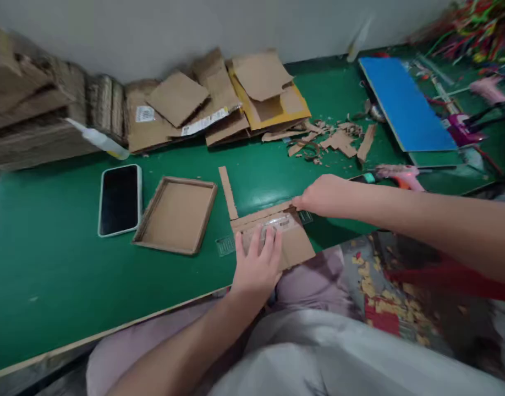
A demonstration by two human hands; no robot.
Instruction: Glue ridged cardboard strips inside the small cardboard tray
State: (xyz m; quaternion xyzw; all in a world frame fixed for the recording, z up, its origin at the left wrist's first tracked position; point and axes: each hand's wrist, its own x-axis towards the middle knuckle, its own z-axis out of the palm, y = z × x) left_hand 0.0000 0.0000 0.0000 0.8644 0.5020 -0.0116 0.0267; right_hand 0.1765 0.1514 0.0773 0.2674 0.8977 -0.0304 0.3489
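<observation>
A piece of brown cardboard with a patch of clear tape lies at the table's front edge. My left hand rests flat on it, fingers spread. Along its far edge runs a narrow cardboard strip; whether it is still joined to the piece I cannot tell. My right hand is closed, thumb and fingers pinching the right end of that strip. A second loose strip lies beyond the piece's left corner. Left of it sits a shallow cardboard tray with raised edges.
A phone touches the tray's left side. Behind are a glue bottle, stacked cardboard, flattened cardboard and torn scraps. On the right lie a blue board and a pink glue gun beyond my right forearm.
</observation>
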